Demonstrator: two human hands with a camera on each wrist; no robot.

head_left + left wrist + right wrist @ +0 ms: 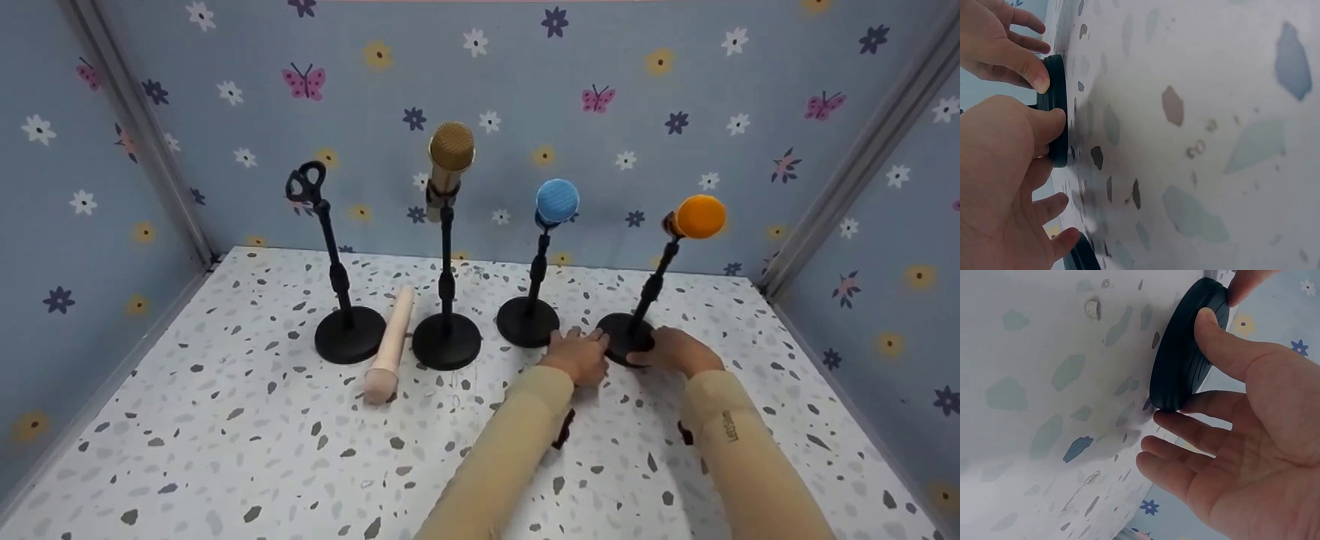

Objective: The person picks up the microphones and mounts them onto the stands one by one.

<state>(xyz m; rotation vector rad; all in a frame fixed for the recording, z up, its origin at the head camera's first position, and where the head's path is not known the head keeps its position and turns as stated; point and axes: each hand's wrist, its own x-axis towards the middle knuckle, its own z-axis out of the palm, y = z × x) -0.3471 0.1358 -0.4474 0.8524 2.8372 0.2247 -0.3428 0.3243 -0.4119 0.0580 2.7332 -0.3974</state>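
Note:
Both hands are at the round black base of the rightmost microphone stand, which carries a microphone with an orange head. The left hand pinches the base's left edge with thumb and index finger; its other fingers spread apart. On the opposite side the right hand grips the rim, its thumb on top and fingers against the edge. The base rests on the table, and the stand's pole leans right in the head view. Just left of the left hand stands another microphone stand holding a blue-headed microphone.
A taller stand holds a gold microphone. Farther left is a stand with a bare clip. A pale pink microphone lies between these two. Flower-patterned walls enclose the speckled white table.

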